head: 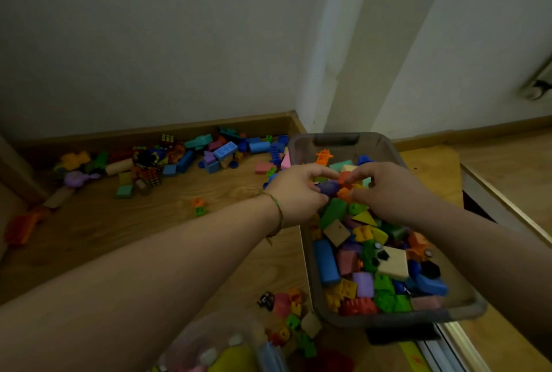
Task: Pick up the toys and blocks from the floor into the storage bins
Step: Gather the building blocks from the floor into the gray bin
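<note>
**Over the bin's far half, both hands meet on a few pieces**

Above the far half of the storage bin point(307, 267) I see my two hands brought close together. The left hand point(294, 189) has its fingers curled round a purple piece point(327, 187), which sticks out past the fingertips towards the other hand. The right hand point(385, 189) has thumb and forefinger bent inward and pinching at orange blocks point(345, 193), which sit just off the tip of the purple piece. The picture is soft there, so I cannot tell how many orange blocks the fingers hold.

Directly beneath the fingers, and nearer to me than they are, the bin is heaped with blocks. Among them are a long blue block point(325, 262) and a cream block point(394, 262).

Out beyond the left hand's knuckles, a heap of toys point(179, 156) lies on the floor point(134, 237) along the baseboard point(149, 132), well apart from the fingers. A small orange-and-green piece point(198, 207) lies alone between that heap and the left wrist, which wears a bracelet point(276, 213). Below the left forearm, just beside the bin's near corner, lies a smaller cluster of blocks point(292, 321). At the bottom edge, nearest me, is a second container point(224, 350).
</note>
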